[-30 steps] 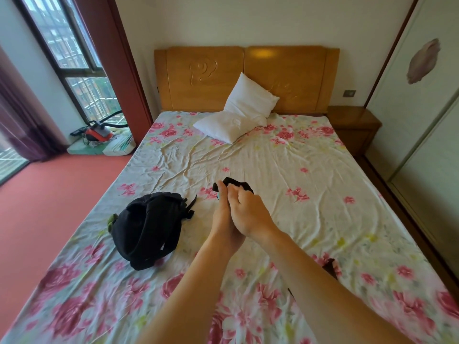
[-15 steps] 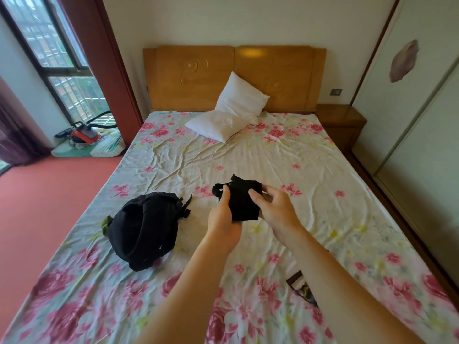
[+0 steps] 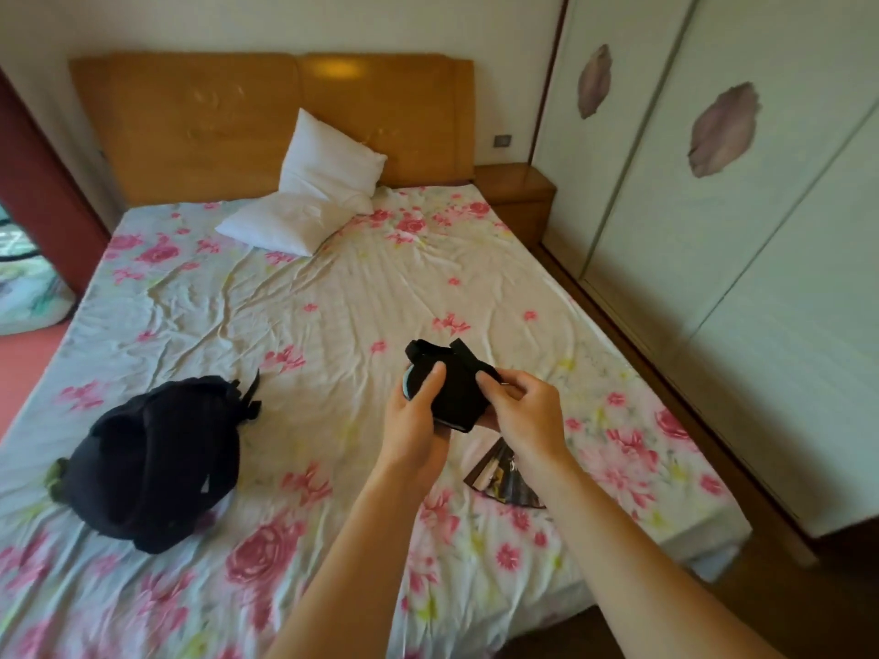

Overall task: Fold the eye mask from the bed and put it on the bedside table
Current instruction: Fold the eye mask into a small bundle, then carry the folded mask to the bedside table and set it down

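Hands now hold eye mask rightward, bunched.

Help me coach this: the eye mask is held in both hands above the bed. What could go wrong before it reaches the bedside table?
1. The eye mask is bunched between left hand and right hand, with strap loops sticking out on top; the fold may spring open when one grip lets go.
2. The bedside table sits far off beside the headboard, so a one-handed carry might loosen the fold.
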Available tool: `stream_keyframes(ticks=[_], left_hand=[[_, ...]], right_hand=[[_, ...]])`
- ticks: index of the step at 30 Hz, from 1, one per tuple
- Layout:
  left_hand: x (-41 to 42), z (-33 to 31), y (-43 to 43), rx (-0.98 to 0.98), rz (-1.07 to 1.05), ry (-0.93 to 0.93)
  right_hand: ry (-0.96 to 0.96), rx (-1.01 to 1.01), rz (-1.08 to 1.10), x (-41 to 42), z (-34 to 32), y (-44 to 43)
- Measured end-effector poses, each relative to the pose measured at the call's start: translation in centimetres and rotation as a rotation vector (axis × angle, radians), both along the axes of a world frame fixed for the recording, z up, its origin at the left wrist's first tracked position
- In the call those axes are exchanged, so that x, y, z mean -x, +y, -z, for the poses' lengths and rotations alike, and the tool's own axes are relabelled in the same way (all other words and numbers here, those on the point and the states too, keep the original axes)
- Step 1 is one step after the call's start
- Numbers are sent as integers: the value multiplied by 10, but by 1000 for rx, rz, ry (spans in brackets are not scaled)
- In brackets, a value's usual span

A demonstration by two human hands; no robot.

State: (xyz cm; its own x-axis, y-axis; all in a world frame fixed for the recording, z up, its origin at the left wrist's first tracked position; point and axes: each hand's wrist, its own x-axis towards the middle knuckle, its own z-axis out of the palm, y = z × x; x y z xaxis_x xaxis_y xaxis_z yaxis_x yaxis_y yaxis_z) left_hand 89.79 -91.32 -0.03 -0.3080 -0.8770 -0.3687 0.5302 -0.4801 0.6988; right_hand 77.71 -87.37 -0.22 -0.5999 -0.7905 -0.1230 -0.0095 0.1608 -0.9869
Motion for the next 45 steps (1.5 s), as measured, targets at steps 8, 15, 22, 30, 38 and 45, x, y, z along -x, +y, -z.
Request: stream_keyframes(ticks=[8, 15, 22, 30, 38, 45], left_hand=[[104, -11, 62, 116, 71, -238], [244, -6, 157, 78, 246, -112], [375, -27, 219, 162, 309, -85], [488, -12, 195, 295, 305, -323], [641, -9, 142, 343, 337, -282], [737, -11, 96, 302, 331, -288]], right_hand=[[-67, 90, 13, 100, -15, 90], [378, 108, 131, 235, -12, 203], [437, 60, 262, 348, -21, 267], [546, 72, 137, 464, -2, 254], [645, -26, 118, 604, -19, 210], [636, -16, 141, 698, -16, 162]])
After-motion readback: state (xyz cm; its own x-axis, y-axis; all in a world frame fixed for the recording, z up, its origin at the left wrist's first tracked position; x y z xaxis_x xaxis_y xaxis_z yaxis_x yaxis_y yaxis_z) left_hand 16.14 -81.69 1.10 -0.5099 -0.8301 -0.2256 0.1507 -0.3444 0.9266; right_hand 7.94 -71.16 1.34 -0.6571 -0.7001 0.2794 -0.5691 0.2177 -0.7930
